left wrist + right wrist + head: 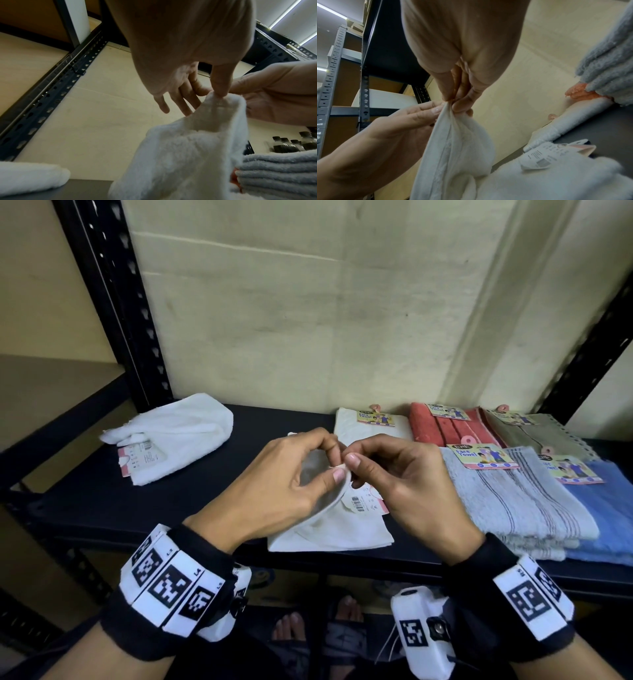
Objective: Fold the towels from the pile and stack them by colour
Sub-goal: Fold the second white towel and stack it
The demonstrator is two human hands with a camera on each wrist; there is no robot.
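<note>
From the head view we see our left hand (291,474) and right hand (400,481) meeting above the dark shelf (85,501), both pinching one raised corner of the white towel (342,530) between thumb and fingertips; the rest of that towel lies on the shelf near its front edge, with a paper label (364,503) on top of it. To the left, well apart, a second white towel (178,433) lies loosely bundled with its own tag. Along the right we see folded towels: a cream towel (363,424) at the back, a red towel (442,426) beside it, an olive towel (537,433) further right, and in front a grey striped stack (513,508) just beside a blue towel (606,508). In the left wrist view our left hand (188,60) grips the peak of the white towel (180,155) with thumb and forefinger, the other fingers loosely extended, while the right hand (274,97) closes on the same peak; the grey striped stack (278,173) sits lower right. In the right wrist view our right hand (462,60) pinches the gathered corner of the white towel (453,148), the left hand (399,124) pinches beside it, and the paper label (542,155) lies on the cloth below.
</note>
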